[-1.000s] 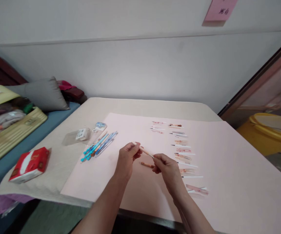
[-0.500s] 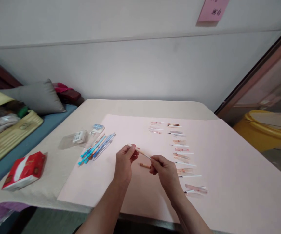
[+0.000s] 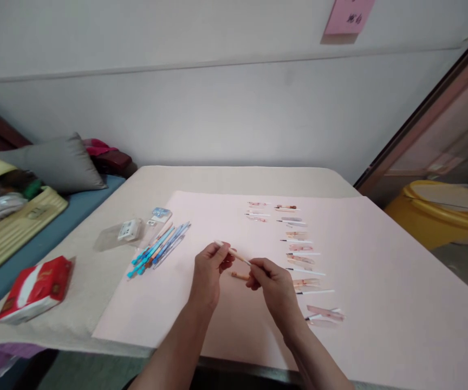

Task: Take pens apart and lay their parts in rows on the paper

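Between my two hands a slim, pale peach pen barrel (image 3: 238, 255) slants over the pink sheet. My left hand (image 3: 209, 268) pinches its upper left part near a whitish tip. At the lower right end, the fingers of my right hand (image 3: 272, 279) close on a thin whitish piece, likely a refill, in line with the barrel; how far it sits inside I cannot tell. Partly hidden below my right fingers, an orange-brown pen part (image 3: 239, 276) lies on the sheet. To the right are rows of disassembled pen parts with white refills (image 3: 309, 272).
Several blue and orange pens (image 3: 161, 249) lie bunched at left, beside clear packaging (image 3: 110, 237), a white eraser-like block (image 3: 129, 229) and a blue-white one (image 3: 161, 214). A red tissue pack (image 3: 34, 290) sits near the table's left edge. A yellow bin (image 3: 424, 214) stands right.
My hands keep nearly the same hold on the pen barrel, with only a slight shift. The whole view has moved a little; the other things lie as before.
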The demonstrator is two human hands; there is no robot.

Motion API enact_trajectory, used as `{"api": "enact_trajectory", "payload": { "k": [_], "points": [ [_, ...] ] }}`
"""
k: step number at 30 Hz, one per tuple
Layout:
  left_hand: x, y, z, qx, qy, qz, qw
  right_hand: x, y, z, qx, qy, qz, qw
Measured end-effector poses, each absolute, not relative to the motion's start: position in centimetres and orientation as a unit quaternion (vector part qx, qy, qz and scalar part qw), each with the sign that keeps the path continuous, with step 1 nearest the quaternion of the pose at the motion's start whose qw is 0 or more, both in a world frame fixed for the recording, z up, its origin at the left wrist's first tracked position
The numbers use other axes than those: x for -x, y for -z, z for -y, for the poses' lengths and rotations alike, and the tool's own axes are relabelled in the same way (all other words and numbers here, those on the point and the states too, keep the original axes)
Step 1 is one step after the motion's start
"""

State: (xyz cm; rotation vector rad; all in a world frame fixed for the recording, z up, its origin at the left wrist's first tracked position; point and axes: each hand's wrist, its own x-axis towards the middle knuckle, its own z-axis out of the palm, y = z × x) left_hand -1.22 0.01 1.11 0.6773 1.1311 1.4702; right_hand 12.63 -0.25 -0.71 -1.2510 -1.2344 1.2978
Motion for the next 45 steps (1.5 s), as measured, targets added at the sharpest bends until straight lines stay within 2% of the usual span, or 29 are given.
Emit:
{"api": "enact_trajectory", "payload": {
  "k": [16, 33, 45],
  "points": [
    [0.6, -1.7, 0.5, -0.396, -0.58, -0.483, 0.524, -12.8, 0.1, 0.3, 0.5, -0.544, 0.464, 0.488],
    [0.6, -1.8, 0.4, -0.356, -0.606, -0.489, 0.517, -12.3, -0.5, 0.8, 0.506, -0.51, 0.478, 0.505],
    [0.9, -1.9, 0.2, -0.333, -0.613, -0.494, 0.518, -12.9, -0.2, 0.4, 0.515, -0.492, 0.516, 0.475]
  ]
}}
